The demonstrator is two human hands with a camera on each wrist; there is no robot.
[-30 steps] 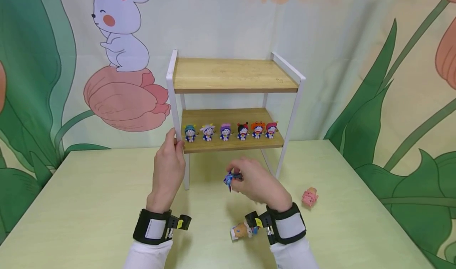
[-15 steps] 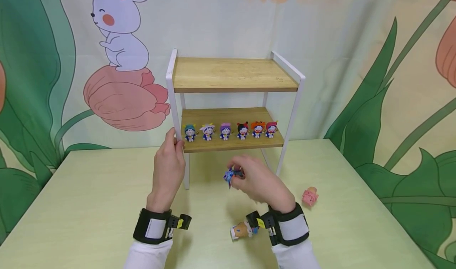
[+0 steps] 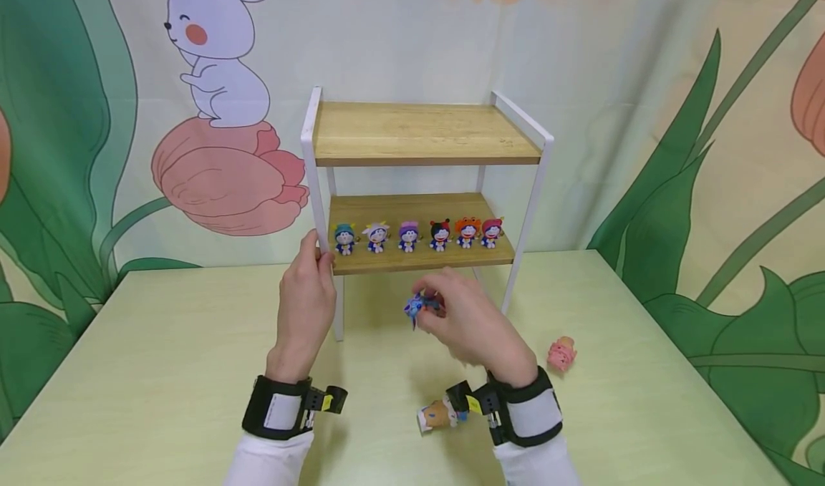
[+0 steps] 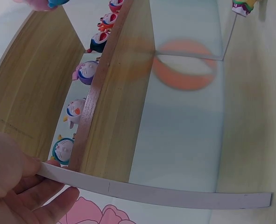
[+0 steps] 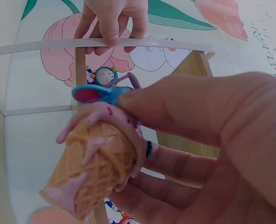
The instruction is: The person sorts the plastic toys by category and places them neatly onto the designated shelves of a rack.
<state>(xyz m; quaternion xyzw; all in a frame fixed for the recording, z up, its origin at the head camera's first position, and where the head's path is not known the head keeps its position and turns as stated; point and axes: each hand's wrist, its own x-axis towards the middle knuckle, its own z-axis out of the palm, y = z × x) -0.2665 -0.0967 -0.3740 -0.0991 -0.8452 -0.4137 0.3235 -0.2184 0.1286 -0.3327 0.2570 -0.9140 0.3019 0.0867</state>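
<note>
My right hand point(image 3: 467, 319) pinches a figurine point(image 3: 417, 307) between thumb and fingers, in front of the lower shelf board point(image 3: 419, 263). In the right wrist view this ice-cream-cone figurine point(image 5: 98, 156) shows a waffle cone, pink drips and a blue ear; part of it is hidden by the thumb. My left hand point(image 3: 306, 307) grips the white left front post point(image 3: 317, 214) of the two-tier rack, and in the left wrist view its fingers point(image 4: 58, 203) lie about that post. A row of several small blue-and-white figurines with varied hats point(image 3: 408, 237) stands on the lower board.
On the table point(image 3: 174, 371) lie a cone figurine point(image 3: 436, 416), near my right wrist, and a pink figurine point(image 3: 562, 354) farther right. The rack's upper board point(image 3: 425, 132) is above the row. A printed cloth point(image 3: 412, 35) hangs behind.
My right hand has risen slightly toward the lower board with the ice-cream-cone figurine. The left hand stays on the post, and the figurines on the board and table keep their places.
</note>
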